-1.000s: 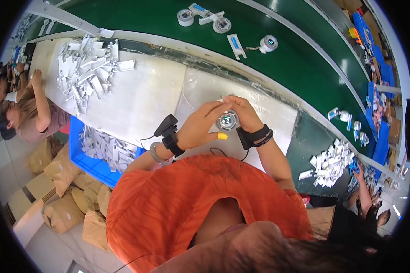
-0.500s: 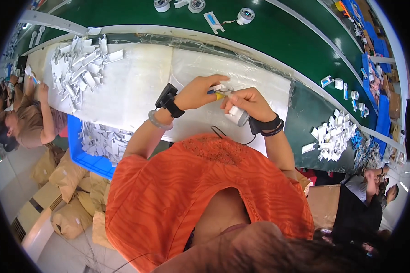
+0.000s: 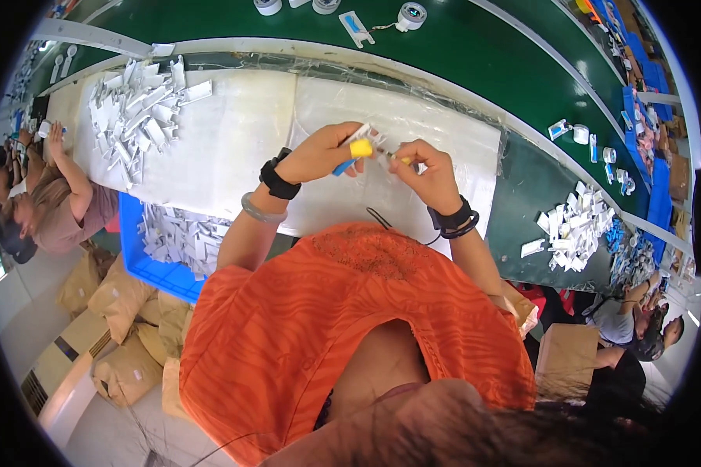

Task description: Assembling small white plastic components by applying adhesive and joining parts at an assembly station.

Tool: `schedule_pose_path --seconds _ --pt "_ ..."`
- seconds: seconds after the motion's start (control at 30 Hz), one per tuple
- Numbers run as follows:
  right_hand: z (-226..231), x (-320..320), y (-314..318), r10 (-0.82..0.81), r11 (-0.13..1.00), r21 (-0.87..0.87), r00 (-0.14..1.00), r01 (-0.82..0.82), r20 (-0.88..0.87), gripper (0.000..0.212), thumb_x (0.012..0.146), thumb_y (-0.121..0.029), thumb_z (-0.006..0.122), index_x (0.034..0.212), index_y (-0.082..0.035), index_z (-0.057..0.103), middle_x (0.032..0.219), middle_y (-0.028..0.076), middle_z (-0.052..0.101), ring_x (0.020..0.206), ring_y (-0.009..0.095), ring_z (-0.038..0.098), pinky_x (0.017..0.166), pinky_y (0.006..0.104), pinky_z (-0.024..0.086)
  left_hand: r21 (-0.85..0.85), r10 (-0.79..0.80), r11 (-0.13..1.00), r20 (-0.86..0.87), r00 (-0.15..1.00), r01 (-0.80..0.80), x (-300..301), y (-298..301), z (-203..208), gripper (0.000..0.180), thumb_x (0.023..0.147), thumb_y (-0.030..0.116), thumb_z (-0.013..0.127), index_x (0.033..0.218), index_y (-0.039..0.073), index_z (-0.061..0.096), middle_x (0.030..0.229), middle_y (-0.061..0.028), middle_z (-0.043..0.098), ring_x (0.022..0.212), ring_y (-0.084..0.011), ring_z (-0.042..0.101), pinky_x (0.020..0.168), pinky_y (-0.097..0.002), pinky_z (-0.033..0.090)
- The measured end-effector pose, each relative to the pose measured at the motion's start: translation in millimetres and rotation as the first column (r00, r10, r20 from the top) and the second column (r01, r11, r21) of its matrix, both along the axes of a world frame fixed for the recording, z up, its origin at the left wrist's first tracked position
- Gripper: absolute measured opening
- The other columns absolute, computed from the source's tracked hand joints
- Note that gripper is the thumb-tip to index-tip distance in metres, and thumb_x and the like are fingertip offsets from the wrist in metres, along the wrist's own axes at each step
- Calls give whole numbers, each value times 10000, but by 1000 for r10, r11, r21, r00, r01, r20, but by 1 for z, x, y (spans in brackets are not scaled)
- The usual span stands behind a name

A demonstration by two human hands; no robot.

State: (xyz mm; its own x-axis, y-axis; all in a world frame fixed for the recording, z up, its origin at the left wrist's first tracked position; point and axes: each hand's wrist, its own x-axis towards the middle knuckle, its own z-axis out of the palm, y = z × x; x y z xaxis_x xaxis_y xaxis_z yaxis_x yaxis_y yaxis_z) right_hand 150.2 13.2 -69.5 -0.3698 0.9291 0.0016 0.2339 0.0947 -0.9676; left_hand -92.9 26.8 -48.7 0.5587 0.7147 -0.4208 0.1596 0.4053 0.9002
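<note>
My left hand (image 3: 319,159) is closed on a white plastic piece (image 3: 372,134) above the white-covered worktable. A yellow block-like part (image 3: 361,148) and a blue part (image 3: 343,167) show at its fingers; how these join is hard to make out. Facing it, my right hand (image 3: 432,175) pinches something small and yellow (image 3: 405,160) between thumb and forefinger. A thin dark link, perhaps wires, runs between the two hands. Fingers partly hide these parts.
Loose white plastic pieces lie heaped at left (image 3: 136,113) and right (image 3: 572,226). A blue bin (image 3: 160,280) holds more. Beyond runs a green conveyor (image 3: 475,70) with round white units (image 3: 411,15). People sit on both sides; paper-wrapped bags (image 3: 125,370) stand behind.
The white cylinder under my right hand no longer shows there. A yellow part has come into view at my left fingers. My hands have moved slightly apart, and units on the conveyor shifted left.
</note>
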Motion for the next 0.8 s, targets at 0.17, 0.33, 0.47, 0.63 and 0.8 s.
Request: schedule_pose_path --seconds 0.17,0.33,0.47,0.63,0.8 --pt "15 -19 -4 -311 931 242 942 275 125 99 812 -49 717 893 -47 660 756 67 652 631 181 616 603 284 490 -3 338 939 180 924 -343 30 -10 2 243 993 180 471 1171 26 532 902 -56 632 641 -105 591 565 -263 541" --pt "22 -22 -2 -400 850 385 916 359 29 139 798 -25 722 916 -50 653 807 75 649 704 218 618 639 309 491 -139 448 894 258 856 -426 43 -9 -5 273 1008 208 446 1178 20 546 885 -76 617 626 -131 591 515 -290 544" --pt "22 -15 2 -312 821 543 934 173 173 187 783 -8 733 939 -57 642 828 97 635 773 270 603 708 367 479 -200 485 874 310 818 -443 47 -10 -9 281 1002 231 452 1165 22 547 877 -87 618 615 -140 594 496 -296 545" --pt "14 -8 5 -313 700 712 921 58 232 220 785 11 722 970 -63 627 862 109 630 796 307 597 747 404 475 -202 503 864 297 811 -462 50 -11 -9 271 996 191 446 1185 16 531 887 -91 625 623 -146 601 499 -300 548" --pt "17 -14 0 -260 740 656 963 149 74 208 806 22 698 981 -59 618 902 100 649 882 312 627 883 414 480 -174 433 901 326 840 -397 54 -16 1 290 961 97 431 1225 5 508 935 -97 629 651 -141 604 523 -298 548"
